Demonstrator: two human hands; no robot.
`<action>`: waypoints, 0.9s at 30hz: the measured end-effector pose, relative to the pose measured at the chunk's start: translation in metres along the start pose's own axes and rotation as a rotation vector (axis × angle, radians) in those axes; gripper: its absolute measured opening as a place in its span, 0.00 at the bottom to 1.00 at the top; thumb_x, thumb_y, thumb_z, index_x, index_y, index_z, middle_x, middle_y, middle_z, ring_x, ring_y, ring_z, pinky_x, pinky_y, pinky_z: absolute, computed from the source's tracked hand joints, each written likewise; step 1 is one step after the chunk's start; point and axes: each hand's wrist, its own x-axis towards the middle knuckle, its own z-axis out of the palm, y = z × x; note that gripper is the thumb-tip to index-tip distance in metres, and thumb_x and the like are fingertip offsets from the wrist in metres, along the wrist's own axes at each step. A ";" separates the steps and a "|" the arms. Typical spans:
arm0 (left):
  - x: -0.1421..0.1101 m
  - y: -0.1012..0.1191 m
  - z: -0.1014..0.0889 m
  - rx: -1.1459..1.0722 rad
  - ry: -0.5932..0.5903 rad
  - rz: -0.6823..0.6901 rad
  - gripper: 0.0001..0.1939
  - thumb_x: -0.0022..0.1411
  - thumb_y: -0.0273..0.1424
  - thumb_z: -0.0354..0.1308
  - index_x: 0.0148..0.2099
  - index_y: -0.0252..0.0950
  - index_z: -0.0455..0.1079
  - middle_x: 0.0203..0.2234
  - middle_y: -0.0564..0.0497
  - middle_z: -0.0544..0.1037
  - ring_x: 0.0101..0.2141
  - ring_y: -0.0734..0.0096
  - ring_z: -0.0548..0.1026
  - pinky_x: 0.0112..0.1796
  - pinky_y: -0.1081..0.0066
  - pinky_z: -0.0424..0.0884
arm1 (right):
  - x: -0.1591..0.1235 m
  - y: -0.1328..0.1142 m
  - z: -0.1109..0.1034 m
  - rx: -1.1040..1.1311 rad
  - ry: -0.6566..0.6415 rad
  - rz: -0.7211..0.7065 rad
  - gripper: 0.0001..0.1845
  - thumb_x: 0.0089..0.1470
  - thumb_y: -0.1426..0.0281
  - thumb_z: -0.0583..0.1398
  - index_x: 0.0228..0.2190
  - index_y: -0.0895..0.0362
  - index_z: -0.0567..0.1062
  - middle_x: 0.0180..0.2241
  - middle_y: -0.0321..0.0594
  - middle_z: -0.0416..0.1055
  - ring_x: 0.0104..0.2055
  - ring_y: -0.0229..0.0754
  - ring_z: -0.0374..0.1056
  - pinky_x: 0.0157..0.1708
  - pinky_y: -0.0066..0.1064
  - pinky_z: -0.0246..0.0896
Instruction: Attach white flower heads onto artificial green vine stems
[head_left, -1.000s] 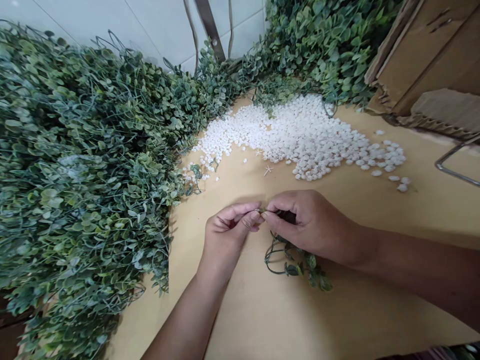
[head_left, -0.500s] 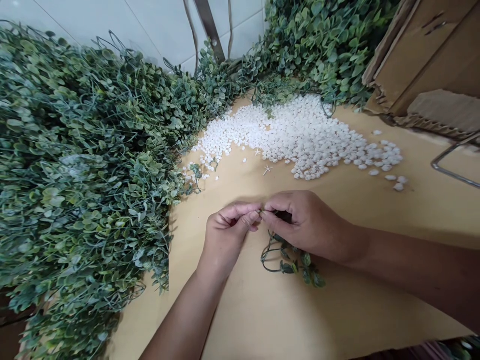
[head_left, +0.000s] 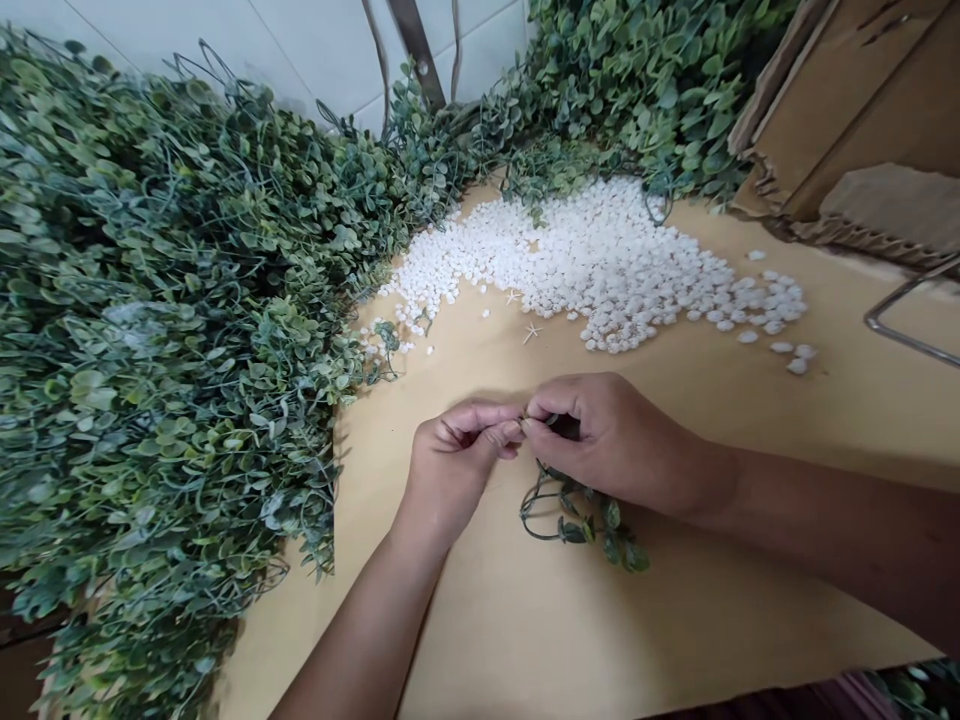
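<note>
Near the middle of the frame, the left hand point(head_left: 461, 450) and right hand point(head_left: 611, 435) meet, fingers of both pinching something too small to make out. The leafy sprig point(head_left: 600, 530) hangs just below the right hand, lower right of center; white pieces point(head_left: 600, 260) spread across the tabletop point(head_left: 540, 620) at upper center.

left hand point(head_left: 457, 455) and right hand point(head_left: 611, 430) meet fingertip to fingertip, thumbs and forefingers pinched.

Green leafy sprig point(head_left: 611, 535), curled stem, hanging beneath pinched fingertips point(head_left: 527, 424), above tan tabletop point(head_left: 525, 620)
</note>
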 end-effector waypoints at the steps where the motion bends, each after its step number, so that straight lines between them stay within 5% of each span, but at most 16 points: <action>1: 0.000 0.000 0.000 -0.010 0.002 -0.004 0.05 0.41 0.28 0.68 0.25 0.35 0.78 0.18 0.52 0.76 0.19 0.79 0.68 0.24 0.76 0.70 | 0.000 0.000 0.000 0.004 0.000 0.001 0.11 0.46 0.77 0.53 0.15 0.59 0.63 0.15 0.31 0.56 0.18 0.30 0.51 0.20 0.24 0.44; 16: 0.003 0.002 -0.003 -0.031 -0.085 -0.048 0.03 0.42 0.27 0.67 0.25 0.33 0.77 0.17 0.53 0.75 0.19 0.82 0.68 0.24 0.78 0.69 | -0.001 -0.001 0.001 0.005 -0.023 -0.056 0.11 0.47 0.78 0.52 0.17 0.60 0.68 0.16 0.32 0.59 0.19 0.31 0.52 0.21 0.25 0.45; 24: 0.002 0.002 -0.007 -0.046 -0.030 0.005 0.20 0.42 0.36 0.68 0.39 0.35 0.76 0.29 0.51 0.78 0.22 0.80 0.71 0.27 0.75 0.71 | 0.009 0.008 -0.003 0.156 -0.018 0.044 0.14 0.53 0.69 0.53 0.18 0.58 0.64 0.15 0.30 0.55 0.19 0.31 0.52 0.19 0.24 0.46; 27: -0.003 0.003 -0.005 0.004 -0.091 0.036 0.23 0.41 0.36 0.69 0.42 0.35 0.74 0.31 0.51 0.77 0.24 0.79 0.71 0.28 0.75 0.70 | 0.013 0.012 -0.005 0.304 0.025 0.125 0.14 0.53 0.64 0.54 0.21 0.58 0.65 0.17 0.30 0.58 0.20 0.31 0.55 0.20 0.24 0.50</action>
